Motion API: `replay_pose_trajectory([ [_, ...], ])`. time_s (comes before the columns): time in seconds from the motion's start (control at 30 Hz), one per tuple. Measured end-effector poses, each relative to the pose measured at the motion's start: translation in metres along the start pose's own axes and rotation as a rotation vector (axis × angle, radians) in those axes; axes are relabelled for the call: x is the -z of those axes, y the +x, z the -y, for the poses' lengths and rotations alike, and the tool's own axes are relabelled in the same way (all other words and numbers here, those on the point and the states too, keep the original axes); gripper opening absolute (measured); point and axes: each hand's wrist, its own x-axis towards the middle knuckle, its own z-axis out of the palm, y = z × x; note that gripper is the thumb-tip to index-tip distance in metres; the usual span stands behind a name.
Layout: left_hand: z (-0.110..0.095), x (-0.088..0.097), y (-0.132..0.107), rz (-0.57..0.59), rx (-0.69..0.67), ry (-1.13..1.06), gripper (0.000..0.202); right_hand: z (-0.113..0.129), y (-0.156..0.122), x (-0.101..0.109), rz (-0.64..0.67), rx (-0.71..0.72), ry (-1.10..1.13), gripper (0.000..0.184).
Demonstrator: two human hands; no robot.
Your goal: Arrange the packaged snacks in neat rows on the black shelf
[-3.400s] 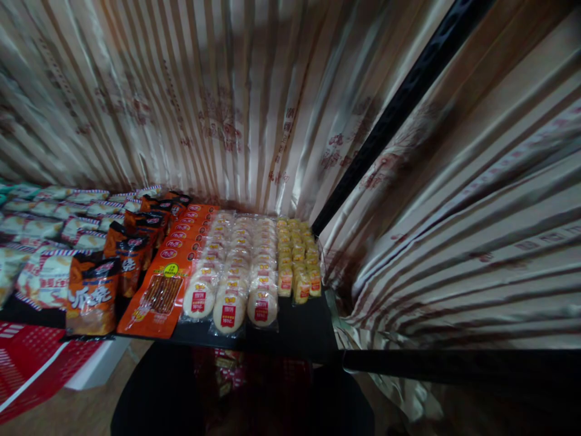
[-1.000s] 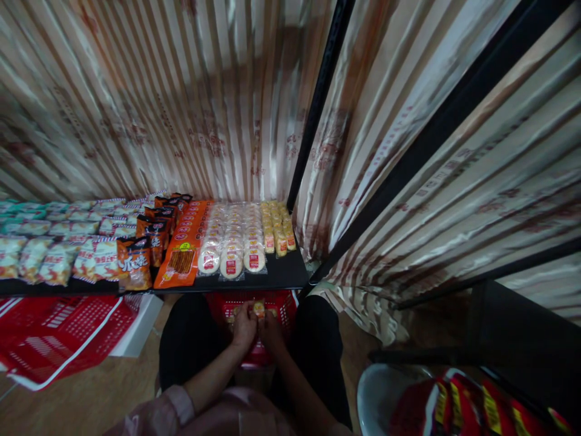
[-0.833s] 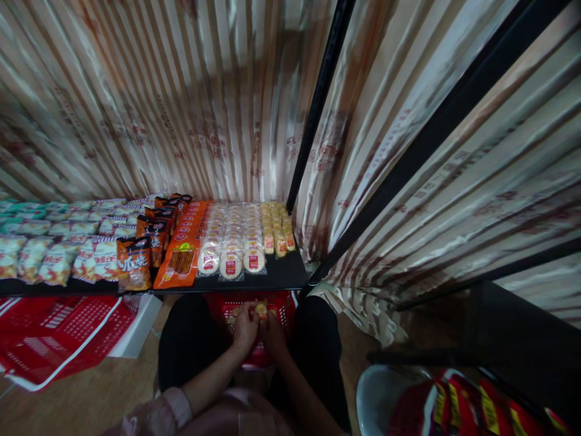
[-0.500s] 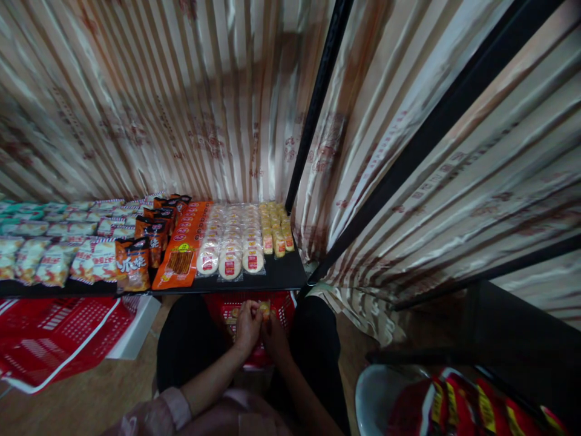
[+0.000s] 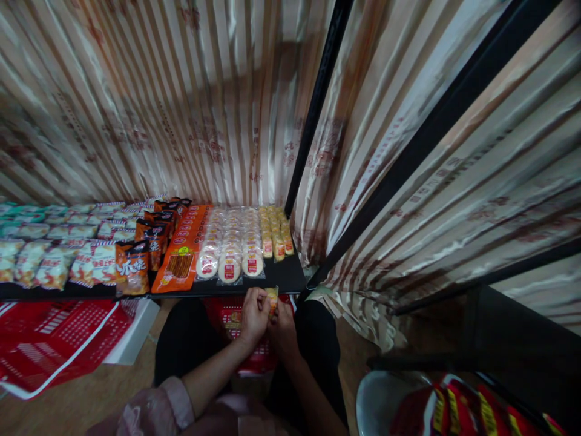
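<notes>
Between my two hands is a small yellow wrapped snack [image 5: 272, 296], just short of the shelf's front edge. My left hand [image 5: 255, 318] pinches its left side, and my right hand [image 5: 282, 327] grips it from the right. Below them, between my knees, a red basket [image 5: 261, 357] holds some small yellowish packets. On the black shelf [image 5: 290, 274], rows of similar yellow snacks [image 5: 278, 242] lie at the right end. Beside these are rows of round white crackers [image 5: 230, 266] in clear wrappers.
Further left on the shelf are a flat orange packet [image 5: 180, 266], black-and-orange bags [image 5: 131, 269] and white bags [image 5: 54, 266]. Another red basket [image 5: 59, 345] and a white box [image 5: 136, 333] sit below left. Black posts [image 5: 318, 109] and pleated curtains enclose the shelf. Red packets [image 5: 463, 406] fill a pale tub at lower right.
Both hands have risen from over the basket toward the shelf edge, carrying the small yellow wrapped snack. Things on the shelf stay where they were.
</notes>
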Motion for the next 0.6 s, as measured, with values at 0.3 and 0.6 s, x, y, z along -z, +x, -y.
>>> replay_pose_trajectory([
  [0.3, -0.018, -0.006, 0.021, -0.012, -0.079, -0.051, 0.008, 0.014, 0.028, 0.018, -0.077, 0.100, -0.224, 0.040],
  [0.6, -0.027, -0.003, 0.043, 0.005, -0.150, 0.032, 0.026, 0.033, 0.060, 0.025, -0.087, 0.094, -0.398, 0.044],
])
